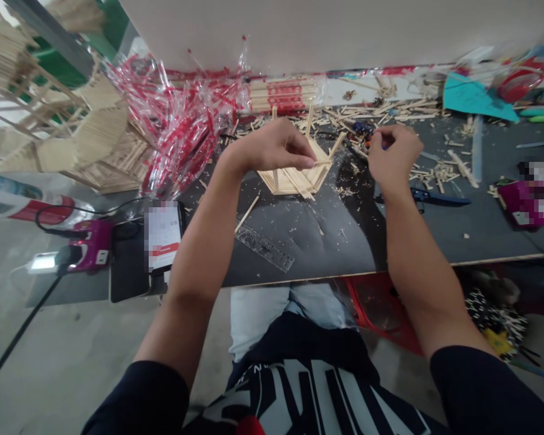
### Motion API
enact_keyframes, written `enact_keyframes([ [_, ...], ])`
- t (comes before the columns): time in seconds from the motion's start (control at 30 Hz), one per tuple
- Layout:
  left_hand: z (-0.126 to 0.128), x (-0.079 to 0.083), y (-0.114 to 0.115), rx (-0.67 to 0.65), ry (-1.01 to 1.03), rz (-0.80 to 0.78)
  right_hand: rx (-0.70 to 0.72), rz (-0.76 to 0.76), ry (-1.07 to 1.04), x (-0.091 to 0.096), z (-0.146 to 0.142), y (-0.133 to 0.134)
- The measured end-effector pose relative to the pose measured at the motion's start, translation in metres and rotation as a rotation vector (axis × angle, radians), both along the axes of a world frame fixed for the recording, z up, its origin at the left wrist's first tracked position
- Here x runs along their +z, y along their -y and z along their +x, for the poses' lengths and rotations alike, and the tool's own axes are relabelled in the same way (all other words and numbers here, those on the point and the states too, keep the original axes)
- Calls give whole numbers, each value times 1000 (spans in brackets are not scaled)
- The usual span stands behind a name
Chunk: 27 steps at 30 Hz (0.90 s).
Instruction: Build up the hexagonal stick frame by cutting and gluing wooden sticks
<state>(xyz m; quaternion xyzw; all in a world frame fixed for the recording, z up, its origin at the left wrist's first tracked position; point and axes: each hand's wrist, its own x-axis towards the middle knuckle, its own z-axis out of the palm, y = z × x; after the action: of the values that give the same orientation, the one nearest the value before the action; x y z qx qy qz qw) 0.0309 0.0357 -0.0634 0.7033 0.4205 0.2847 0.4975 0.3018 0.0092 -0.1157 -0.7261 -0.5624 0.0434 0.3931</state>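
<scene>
My left hand (288, 145) is over a hexagonal frame (283, 185) built from thin wooden sticks, with several short sticks standing upright at its corners. Its thumb and fingertips are pinched on a small wooden stick (323, 162) at the frame's right side. To the right, my right hand (395, 154) is raised over the tabletop with its fingers curled in. Something small, blue and orange shows at those fingers; whether it is held or lies behind them is unclear. Below the frame lie a loose stick (247, 212) and a clear plastic ruler (266, 246).
Red-and-clear wrappers (181, 121) heap at the back left beside larger stick models (100, 127). Wood scraps (428, 175) and dark-handled pliers (439, 197) lie to the right. A phone (163, 235), a purple power socket (90, 244) and cables occupy the left.
</scene>
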Motion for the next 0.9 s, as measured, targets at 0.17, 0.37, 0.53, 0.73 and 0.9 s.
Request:
enact_keyframes([
  [0.17,-3,6,0,-247,-105,179,-39,58,45,-6,-2,-3],
  [0.37,-5,13,-2,-394,-242,267,-29,58,59,-7,-3,-3],
  [0.53,-4,17,2,-393,-278,296,-14,48,38,-6,-3,-3],
  [0.73,-5,18,1,-390,-268,286,25,120,-45,-11,0,-6],
  [0.9,-6,16,0,-390,-252,260,42,192,-79,-15,2,-10],
])
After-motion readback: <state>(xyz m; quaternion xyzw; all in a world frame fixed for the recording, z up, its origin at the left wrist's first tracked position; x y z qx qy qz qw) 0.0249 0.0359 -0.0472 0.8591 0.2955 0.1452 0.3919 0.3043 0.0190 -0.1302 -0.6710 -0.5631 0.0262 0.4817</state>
